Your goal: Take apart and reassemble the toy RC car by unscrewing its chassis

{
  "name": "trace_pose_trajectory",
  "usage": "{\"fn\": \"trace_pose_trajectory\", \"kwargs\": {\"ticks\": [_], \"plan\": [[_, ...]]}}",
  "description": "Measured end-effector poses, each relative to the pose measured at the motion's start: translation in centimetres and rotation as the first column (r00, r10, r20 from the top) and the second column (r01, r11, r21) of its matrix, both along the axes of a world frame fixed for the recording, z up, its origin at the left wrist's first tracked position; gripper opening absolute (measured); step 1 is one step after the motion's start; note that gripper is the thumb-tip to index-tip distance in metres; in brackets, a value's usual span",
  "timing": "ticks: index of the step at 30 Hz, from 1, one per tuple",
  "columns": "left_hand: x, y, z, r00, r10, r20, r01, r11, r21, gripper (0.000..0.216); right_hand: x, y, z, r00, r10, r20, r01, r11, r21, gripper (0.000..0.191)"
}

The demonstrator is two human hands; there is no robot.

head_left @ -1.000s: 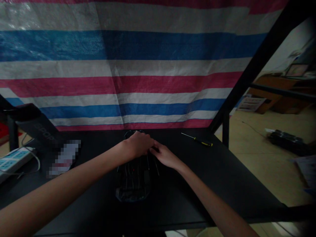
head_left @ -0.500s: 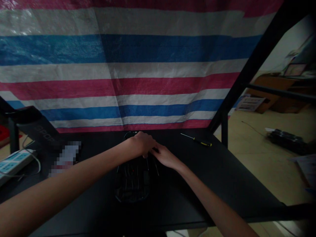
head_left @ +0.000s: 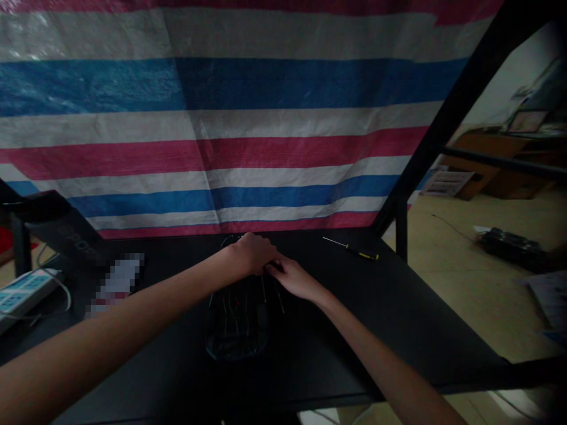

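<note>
A dark, car-shaped body (head_left: 237,324), seemingly a toy car, lies on the black table (head_left: 336,360), with thin light lines along its top. Over its far right end, my left hand (head_left: 257,254) is curled with its knuckles up. My right hand (head_left: 293,277) meets it from the right, thumb and fingers pinched together and touching the left fingers. What sits between the fingertips is hidden by the hands and too dark to make out. A thin rod (head_left: 281,300) shows just below my right hand, beside the car.
A black and yellow screwdriver (head_left: 362,254) lies at the back right. On the left are a power strip (head_left: 22,289) with a white cord, a blurred-out packet (head_left: 119,277) and a dark grey box (head_left: 66,227). A striped sheet (head_left: 283,124) hangs behind, beside a black frame post (head_left: 436,139).
Both hands stay at the far right end of the car, with only slight finger movement. The whole view has shifted a little.
</note>
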State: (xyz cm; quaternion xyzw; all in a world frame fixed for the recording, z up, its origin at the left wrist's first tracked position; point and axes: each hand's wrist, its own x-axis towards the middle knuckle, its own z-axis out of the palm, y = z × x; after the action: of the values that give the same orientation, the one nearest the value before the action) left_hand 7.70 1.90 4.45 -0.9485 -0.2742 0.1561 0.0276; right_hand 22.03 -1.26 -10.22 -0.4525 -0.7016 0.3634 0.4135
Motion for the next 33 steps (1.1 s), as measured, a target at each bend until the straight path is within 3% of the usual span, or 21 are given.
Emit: {"fn": "trace_pose_trajectory", "kwargs": {"ticks": [9, 15, 22, 33], "plan": [[0.5, 0.0, 1.1, 0.992, 0.049, -0.120, -0.044, 0.998, 0.037, 0.024, 0.8, 0.3, 0.5, 0.999, -0.019, -0.028, 0.018, 1.000, -0.022, 0.017], [0.4, 0.4, 0.4, 0.993, 0.054, -0.106, -0.050, 0.998, 0.042, 0.018, 1.5, 0.7, 0.8, 0.998, -0.035, -0.053, 0.033, 0.999, -0.021, 0.017], [0.1, 0.8, -0.6, 0.997, 0.049, -0.057, -0.047, 0.998, 0.052, 0.028, 1.9, 0.8, 1.0, 0.997, -0.044, -0.064, 0.043, 0.999, -0.023, 0.018], [-0.2, -0.1, -0.4, 0.999, 0.025, -0.021, -0.023, 0.997, 0.078, 0.024, 3.3, 0.9, 1.8, 0.990, -0.105, -0.097, 0.105, 0.995, -0.005, 0.021]]}}
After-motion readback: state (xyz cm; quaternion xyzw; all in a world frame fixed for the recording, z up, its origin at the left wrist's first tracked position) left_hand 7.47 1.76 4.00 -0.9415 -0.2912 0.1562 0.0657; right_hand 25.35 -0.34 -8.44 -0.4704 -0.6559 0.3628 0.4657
